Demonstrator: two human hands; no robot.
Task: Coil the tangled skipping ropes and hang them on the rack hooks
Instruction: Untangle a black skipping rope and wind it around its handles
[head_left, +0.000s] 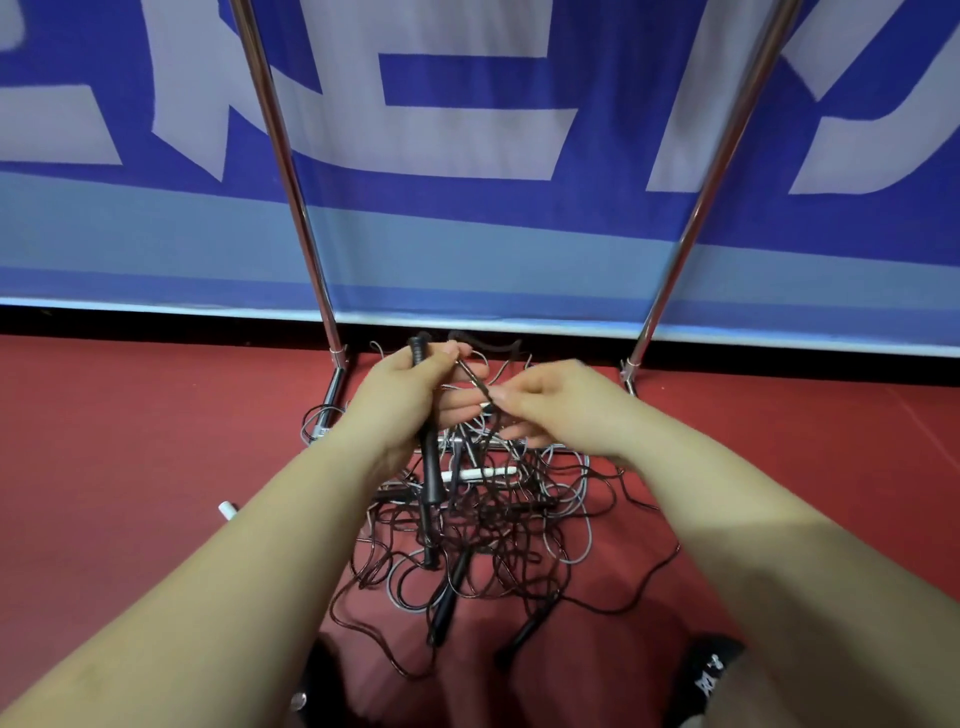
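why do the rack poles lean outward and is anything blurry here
Head view: the wide-angle lens splays the left rack pole and right rack pole apart toward the top; the right hand is slightly motion-blurred at the fingertips, the left hand sharper; light is soft and even, with glare streaks on the poles.

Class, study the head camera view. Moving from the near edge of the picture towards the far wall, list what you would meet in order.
black shoe → black handle on the floor → white handle → left hand gripping a black handle, level with the right hand pinching a black rope → rack uprights → blue banner
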